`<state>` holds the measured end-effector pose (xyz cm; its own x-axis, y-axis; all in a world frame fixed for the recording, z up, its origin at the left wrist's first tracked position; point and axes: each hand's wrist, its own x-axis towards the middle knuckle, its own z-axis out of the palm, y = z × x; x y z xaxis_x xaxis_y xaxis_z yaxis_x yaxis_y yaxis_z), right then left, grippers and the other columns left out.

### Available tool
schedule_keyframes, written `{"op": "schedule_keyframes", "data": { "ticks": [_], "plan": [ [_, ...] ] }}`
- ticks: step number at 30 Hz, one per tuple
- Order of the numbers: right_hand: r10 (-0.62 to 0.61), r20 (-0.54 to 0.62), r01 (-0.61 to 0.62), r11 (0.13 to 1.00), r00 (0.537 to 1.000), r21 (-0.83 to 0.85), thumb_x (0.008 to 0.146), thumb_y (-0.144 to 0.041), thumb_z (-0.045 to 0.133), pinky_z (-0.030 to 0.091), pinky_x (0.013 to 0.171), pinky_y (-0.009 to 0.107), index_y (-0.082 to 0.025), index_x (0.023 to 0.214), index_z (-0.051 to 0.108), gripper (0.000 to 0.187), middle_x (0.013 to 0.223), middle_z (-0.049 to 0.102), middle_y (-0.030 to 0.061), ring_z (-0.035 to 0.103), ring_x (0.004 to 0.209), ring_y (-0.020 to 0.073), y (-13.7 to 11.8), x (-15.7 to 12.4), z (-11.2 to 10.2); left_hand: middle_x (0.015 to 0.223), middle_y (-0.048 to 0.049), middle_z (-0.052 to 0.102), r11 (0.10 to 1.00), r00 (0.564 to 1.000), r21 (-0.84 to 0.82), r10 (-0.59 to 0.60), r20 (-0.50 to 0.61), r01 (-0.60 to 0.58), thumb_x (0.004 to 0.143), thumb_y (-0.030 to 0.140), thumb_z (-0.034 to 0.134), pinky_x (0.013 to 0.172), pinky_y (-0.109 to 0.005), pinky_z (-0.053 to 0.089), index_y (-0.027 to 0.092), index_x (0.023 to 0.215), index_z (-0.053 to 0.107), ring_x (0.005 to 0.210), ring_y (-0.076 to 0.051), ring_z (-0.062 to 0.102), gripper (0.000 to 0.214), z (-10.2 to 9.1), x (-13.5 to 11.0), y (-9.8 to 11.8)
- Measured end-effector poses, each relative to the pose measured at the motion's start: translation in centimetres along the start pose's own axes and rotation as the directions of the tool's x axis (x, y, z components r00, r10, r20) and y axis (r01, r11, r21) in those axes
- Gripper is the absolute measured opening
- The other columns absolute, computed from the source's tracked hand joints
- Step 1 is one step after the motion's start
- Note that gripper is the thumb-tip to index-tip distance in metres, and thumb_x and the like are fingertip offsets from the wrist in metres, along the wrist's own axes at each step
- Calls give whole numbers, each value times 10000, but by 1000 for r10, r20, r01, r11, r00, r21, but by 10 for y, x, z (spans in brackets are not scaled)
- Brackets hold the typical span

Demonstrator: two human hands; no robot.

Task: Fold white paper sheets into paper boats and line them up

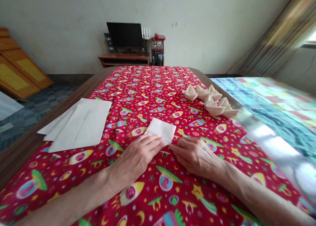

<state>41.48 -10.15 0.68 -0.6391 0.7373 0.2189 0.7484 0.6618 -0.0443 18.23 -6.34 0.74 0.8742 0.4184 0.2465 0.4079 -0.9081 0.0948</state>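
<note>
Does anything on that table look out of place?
Only mildly: the paper stack on the left is uneven, its lower sheets fanning out past the red cloth. Nothing looks spilled; the folded sheet under the left hand shows no obvious damage.

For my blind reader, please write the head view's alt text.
A left hand rests on a small white paper, right hand beside it, on red rocket-patterned cloth; white paper sheets lie left, folded cream boat shapes right.
</note>
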Motion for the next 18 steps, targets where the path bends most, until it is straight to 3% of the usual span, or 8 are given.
{"op": "schedule_keyframes", "data": {
  "ticks": [6, 11, 18],
  "plan": [
    [-10, -55, 9, 1000, 998, -22, 920, -205, 402, 317, 571, 277, -173, 920, 591, 192, 736, 576, 15, 478, 614, 133, -4, 3, 2, 1404, -81, 452, 1000, 1000, -4, -1, 27, 1, 857, 34, 323, 1120, -369, 287, 128, 1363, 402, 1317, -159, 371, 521, 0, -2, -1],
    [39, -20, -39, 999, 999, -34, 937, -227, 385, 322, 570, 269, -166, 897, 610, 235, 751, 605, 22, 517, 630, 123, -5, 4, 1, 1431, -58, 419, 1000, 998, -5, -18, 62, 18, 817, 40, 346, 1125, -407, 268, 155, 1389, 363, 1336, -176, 350, 584, -2, -4, -1],
    [32, -56, -34, 999, 998, -39, 934, -220, 398, 289, 518, 264, -162, 963, 644, 255, 669, 599, 4, 505, 566, 108, 0, 0, -1, 1449, -43, 392, 1000, 998, 19, -17, 61, 16, 861, 100, 374, 1142, -465, 206, 213, 1409, 333, 1330, -193, 365, 561, 4, -19, -14]
  ]
}}
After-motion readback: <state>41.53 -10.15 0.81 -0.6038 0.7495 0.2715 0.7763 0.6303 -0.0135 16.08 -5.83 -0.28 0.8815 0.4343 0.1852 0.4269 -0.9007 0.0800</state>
